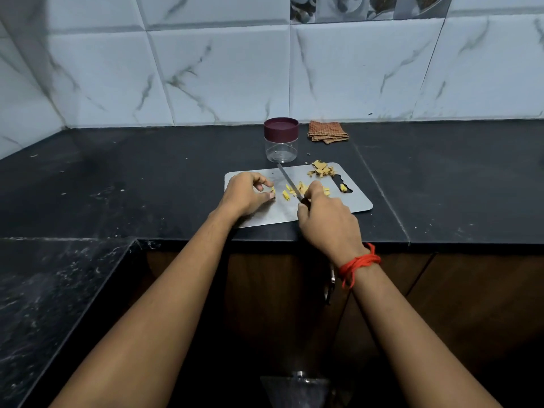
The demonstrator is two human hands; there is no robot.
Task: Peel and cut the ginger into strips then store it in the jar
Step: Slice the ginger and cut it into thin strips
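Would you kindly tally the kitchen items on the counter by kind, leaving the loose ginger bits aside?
Jar: 1
Cutting board: 1
Knife: 1
Folded cloth: 1
Total: 4

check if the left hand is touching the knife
Apart. The head view shows bare cutting board between the left hand, pinching a ginger piece, and the knife in the right hand.

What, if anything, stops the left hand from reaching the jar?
Likely nothing, so yes: the jar stands behind the cutting board, bare board between. But the left hand pinches a ginger piece, and the knife blade lies close beside that path.
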